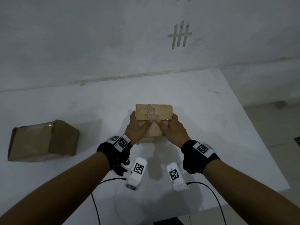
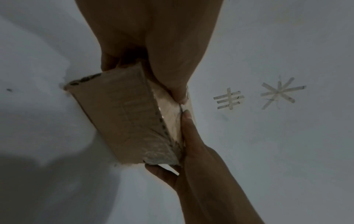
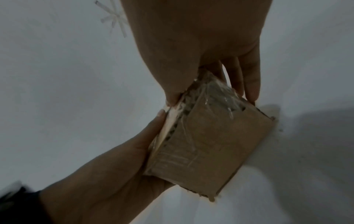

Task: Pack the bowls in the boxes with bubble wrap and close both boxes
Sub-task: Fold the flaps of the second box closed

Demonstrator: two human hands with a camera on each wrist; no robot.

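While both hands grip, box (image 1: 153,118) flap points away.

The place looks like a plain recording room, not a home. A bare white wall (image 1: 97,38) carries only strips of tape (image 1: 179,34) stuck in crossed patterns. A white surface (image 1: 211,127) stands against it. Beside the surface, a pale tiled floor (image 1: 276,120) is seen. The light is dim.
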